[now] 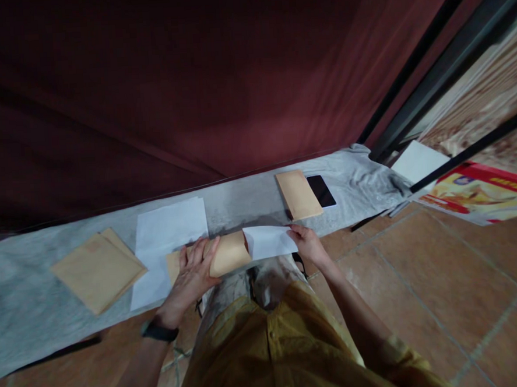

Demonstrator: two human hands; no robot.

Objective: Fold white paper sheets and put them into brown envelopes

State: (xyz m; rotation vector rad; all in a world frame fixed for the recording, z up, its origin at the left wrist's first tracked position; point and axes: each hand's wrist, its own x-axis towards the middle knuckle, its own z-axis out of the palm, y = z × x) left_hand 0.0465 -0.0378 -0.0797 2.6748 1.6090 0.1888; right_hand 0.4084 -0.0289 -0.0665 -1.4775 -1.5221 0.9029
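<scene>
My left hand is wrapped round a brown envelope held at the near edge of a grey cloth-covered table. My right hand pinches a folded white sheet whose left end sits in the envelope's open mouth. Both hands are closed on what they hold, just above my lap. A black watch is on my left wrist.
A stack of white paper lies left of my hands, brown envelopes further left. Another brown envelope and a black phone lie at the back right. A dark red curtain hangs behind. Tiled floor, a colourful poster at right.
</scene>
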